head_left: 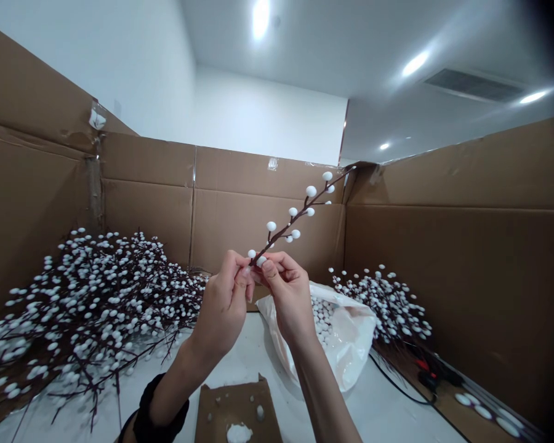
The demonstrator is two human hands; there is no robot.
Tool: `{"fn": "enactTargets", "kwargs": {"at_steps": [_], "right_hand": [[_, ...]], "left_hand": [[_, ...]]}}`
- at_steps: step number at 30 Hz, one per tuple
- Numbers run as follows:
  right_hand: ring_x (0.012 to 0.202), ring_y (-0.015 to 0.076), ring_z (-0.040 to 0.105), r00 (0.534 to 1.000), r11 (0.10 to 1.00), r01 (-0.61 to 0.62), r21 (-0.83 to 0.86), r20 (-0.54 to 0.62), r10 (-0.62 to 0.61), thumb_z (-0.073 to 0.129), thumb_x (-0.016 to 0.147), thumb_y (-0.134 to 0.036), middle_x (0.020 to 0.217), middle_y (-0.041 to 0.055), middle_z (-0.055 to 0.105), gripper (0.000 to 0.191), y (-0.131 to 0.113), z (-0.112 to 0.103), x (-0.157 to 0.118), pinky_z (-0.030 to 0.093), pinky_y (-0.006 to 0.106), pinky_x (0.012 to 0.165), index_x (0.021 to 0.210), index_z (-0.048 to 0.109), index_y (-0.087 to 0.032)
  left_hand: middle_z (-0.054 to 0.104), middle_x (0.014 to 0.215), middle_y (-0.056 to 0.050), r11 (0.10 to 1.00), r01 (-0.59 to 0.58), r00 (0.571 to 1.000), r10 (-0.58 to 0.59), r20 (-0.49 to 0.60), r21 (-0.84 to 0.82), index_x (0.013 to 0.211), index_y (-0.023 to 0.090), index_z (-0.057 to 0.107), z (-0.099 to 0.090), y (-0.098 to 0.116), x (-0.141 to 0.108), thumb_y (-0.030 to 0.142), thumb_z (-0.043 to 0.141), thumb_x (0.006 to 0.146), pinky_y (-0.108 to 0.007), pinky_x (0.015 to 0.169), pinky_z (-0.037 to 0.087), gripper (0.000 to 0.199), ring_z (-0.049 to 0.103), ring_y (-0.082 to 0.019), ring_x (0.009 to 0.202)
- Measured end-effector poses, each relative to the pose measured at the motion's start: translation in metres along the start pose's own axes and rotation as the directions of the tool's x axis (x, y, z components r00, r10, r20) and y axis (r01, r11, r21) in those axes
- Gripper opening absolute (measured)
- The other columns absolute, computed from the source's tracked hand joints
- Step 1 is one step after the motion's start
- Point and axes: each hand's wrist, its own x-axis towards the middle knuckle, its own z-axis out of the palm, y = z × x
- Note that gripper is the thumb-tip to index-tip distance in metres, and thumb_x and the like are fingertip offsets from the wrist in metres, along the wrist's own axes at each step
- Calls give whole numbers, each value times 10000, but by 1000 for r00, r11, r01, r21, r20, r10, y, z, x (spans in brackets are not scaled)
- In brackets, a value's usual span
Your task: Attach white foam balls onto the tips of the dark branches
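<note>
Pinching the branch [298, 215] low, left hand [224, 311] likely steadies it while right hand [292, 301] grips a white ball [261, 261] at the stem, tip angled above the plastic bag [351, 347], which corrals loose balls [322, 314], cardboard piece [226, 403] left of bag.

Both hands [252, 267] — fingers closed on brown stem [284, 230] | white berries [311, 191] — along it

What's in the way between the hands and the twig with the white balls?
Nothing that I can see. The left hand and right hand both pinch the twig near its lower end. The white bag sits lower down, out of the way.
</note>
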Motion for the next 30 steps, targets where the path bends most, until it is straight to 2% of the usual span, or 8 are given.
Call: {"fn": "enactTargets", "kwargs": {"at_steps": [6,12,17,22,30], "right_hand": [[615,90,600,1000,1000,16,-14,13,-16,729,759,-382,698,-11,690,202,0,1,-1,519,226,667,775,675,-188],[508,84,556,997,1000,14,-2,70,-14,693,796,-371,629,-22,662,192,-2,4,-2,497,239,584,790,656,-184],[622,110,612,999,1000,7,-23,46,-6,705,785,-367,697,-9,685,184,-2,4,-3,513,263,672,803,667,-188],[677,130,633,999,999,3,-33,52,-2,695,794,-359,731,0,695,171,-1,4,-4,508,272,691,817,671,-192],[645,116,609,999,998,6,-59,32,-4,701,783,-363,737,-9,684,176,-3,6,-5,506,262,667,811,672,-191]], "left_hand": [[403,561,79,1000,9,1000,-9,-8,-20,801,214,389,2,1,-1,263,342,959,-205,470,303,171,372,-82,469],[396,562,77,999,22,999,-24,-39,-49,814,218,387,5,1,-2,261,344,956,-210,478,303,154,365,-89,476],[387,558,78,999,12,998,-15,-54,-50,813,221,383,6,2,-3,258,348,954,-213,477,303,150,362,-92,473],[393,568,74,1000,-6,996,5,-84,-11,810,220,382,7,4,-4,245,349,951,-214,484,304,147,375,-92,483],[389,567,75,1000,-20,994,21,-103,16,810,220,381,7,4,-5,226,350,941,-209,470,301,135,376,-90,472]]}}
